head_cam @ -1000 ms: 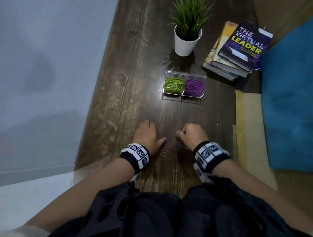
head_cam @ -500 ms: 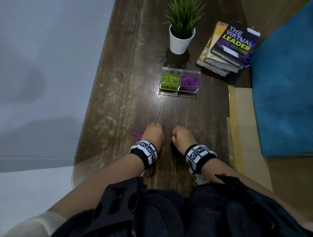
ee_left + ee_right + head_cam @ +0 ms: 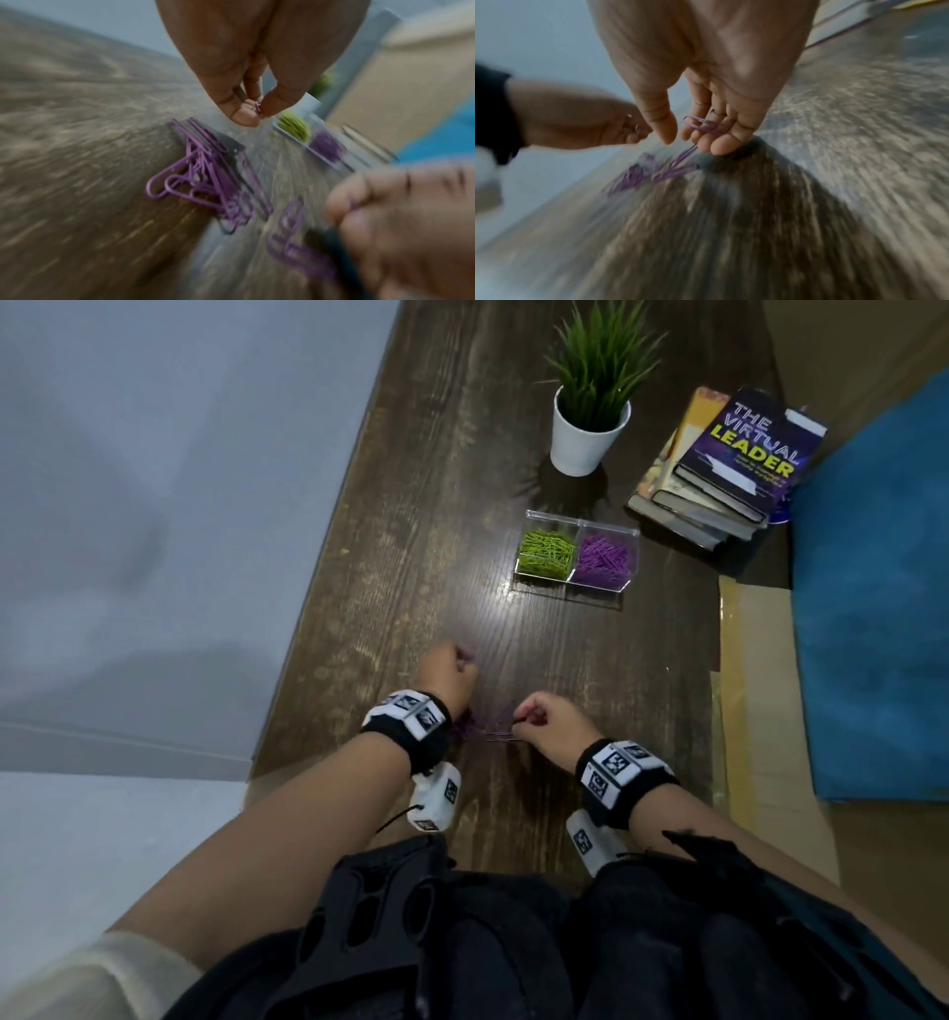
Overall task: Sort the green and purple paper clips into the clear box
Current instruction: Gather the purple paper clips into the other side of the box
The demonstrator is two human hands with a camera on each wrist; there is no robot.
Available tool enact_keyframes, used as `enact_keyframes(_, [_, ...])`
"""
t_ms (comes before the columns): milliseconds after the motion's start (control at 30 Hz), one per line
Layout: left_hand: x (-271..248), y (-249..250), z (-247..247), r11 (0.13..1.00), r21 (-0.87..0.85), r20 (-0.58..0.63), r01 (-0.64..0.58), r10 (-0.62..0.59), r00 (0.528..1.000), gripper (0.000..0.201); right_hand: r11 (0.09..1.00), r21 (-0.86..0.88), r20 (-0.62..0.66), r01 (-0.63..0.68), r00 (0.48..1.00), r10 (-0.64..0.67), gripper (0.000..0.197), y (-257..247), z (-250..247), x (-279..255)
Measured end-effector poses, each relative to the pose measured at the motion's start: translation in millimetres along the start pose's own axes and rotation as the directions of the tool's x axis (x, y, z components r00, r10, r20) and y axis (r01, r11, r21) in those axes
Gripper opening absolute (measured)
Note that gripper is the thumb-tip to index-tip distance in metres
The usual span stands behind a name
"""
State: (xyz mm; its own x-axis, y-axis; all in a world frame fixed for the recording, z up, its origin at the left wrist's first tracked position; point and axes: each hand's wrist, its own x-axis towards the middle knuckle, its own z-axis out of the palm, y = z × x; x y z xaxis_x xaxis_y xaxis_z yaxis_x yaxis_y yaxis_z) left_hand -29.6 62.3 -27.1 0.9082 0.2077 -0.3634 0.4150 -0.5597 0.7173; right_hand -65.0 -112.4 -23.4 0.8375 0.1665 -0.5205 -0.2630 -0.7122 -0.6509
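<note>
The clear two-compartment box (image 3: 580, 526) stands mid-table, with green paper clips (image 3: 546, 552) in its left half and purple paper clips (image 3: 601, 559) in its right half. A loose pile of purple clips (image 3: 205, 174) lies on the wood near me, between my hands. My left hand (image 3: 452, 667) is curled above the table just beyond the pile and pinches a purple clip (image 3: 257, 106) at its fingertips. My right hand (image 3: 534, 719) hovers at the pile's right edge, its curled fingers holding purple clips (image 3: 700, 124). I see no loose green clips.
A potted green plant (image 3: 588, 433) stands behind the box. A stack of books (image 3: 729, 464) lies at the back right. The dark wooden table (image 3: 411, 531) has a pale wall along its left edge, and cardboard (image 3: 755, 685) and a blue cushion (image 3: 873, 608) to its right.
My left hand has lifted off the pile and moved forward with a clip in its fingertips. My right hand has shifted slightly right and risen with clips in its fingers.
</note>
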Motion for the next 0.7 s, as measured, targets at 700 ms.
enact_keyframes(700, [-38, -52, -31, 0.860, 0.457, 0.252, -0.228, 0.120, 0.960, 0.032, 0.991, -0.078, -0.096, 0.110, 0.988, -0.118, 0.012, -12, 13, -5])
